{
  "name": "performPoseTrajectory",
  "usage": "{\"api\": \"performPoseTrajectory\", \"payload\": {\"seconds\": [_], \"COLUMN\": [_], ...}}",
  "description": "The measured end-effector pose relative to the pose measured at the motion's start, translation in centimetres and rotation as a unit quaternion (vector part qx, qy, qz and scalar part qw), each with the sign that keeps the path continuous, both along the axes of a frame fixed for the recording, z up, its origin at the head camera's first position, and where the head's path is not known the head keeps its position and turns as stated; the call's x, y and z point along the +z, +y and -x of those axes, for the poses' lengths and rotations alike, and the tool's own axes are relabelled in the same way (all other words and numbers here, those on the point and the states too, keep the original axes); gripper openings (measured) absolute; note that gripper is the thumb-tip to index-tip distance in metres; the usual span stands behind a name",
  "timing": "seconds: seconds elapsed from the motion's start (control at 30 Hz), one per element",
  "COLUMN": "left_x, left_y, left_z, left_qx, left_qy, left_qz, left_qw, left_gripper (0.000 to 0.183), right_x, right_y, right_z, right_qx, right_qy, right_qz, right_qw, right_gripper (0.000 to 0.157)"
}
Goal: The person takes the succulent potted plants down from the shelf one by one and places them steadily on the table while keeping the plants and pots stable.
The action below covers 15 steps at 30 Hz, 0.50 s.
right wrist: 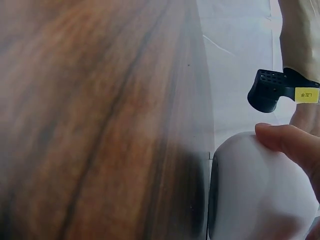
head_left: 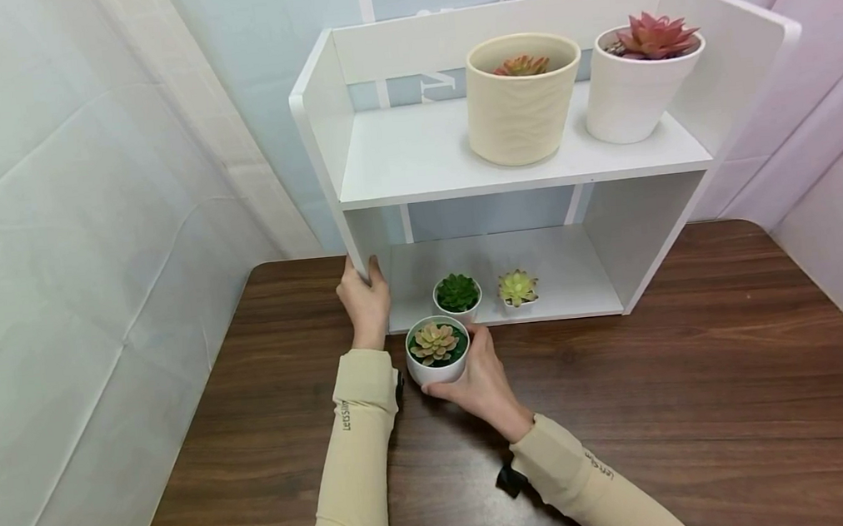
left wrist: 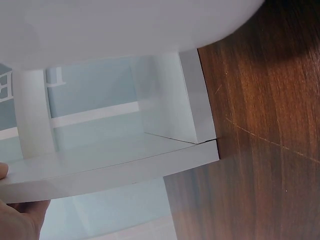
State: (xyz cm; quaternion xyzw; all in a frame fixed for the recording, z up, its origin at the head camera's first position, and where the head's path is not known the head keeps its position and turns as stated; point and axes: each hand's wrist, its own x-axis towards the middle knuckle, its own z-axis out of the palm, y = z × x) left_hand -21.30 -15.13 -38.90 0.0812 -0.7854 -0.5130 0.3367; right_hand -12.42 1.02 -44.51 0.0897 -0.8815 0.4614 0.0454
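Note:
My right hand (head_left: 483, 381) grips a round white pot (head_left: 431, 374) holding a pinkish-green succulent (head_left: 434, 343), just in front of the shelf's lower level. In the right wrist view the thumb (right wrist: 282, 137) presses the side of the white pot (right wrist: 260, 195); whether its base touches the table is unclear. My left hand (head_left: 366, 301) holds the shelf's left side panel (head_left: 355, 239), and the left wrist view shows fingers on both faces of that panel (left wrist: 110, 172). Right behind the held pot, a dark green succulent (head_left: 457, 291) stands in a white pot on the lower level.
A small yellow-green succulent (head_left: 517, 287) sits on the lower level of the white shelf (head_left: 412, 159). Above, a cream pot (head_left: 525, 116) and a tall white pot (head_left: 636, 98) with a red succulent stand toward the right. Under everything lies a brown wooden table (head_left: 705, 405).

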Motion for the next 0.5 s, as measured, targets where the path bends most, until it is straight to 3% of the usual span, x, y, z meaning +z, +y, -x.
{"api": "performPoseTrajectory", "payload": {"seconds": [0.5], "left_x": [-0.03], "left_y": [-0.09], "left_z": [0.04], "left_qx": [-0.002], "left_qy": [-0.002], "left_qz": [-0.002], "left_qw": [1.0], "left_gripper": [0.028], "right_x": [-0.17], "right_y": [-0.04], "right_z": [0.01], "right_qx": [-0.003], "right_qy": [-0.023], "right_qz": [0.0], "right_qw": [1.0], "right_gripper": [0.105]}}
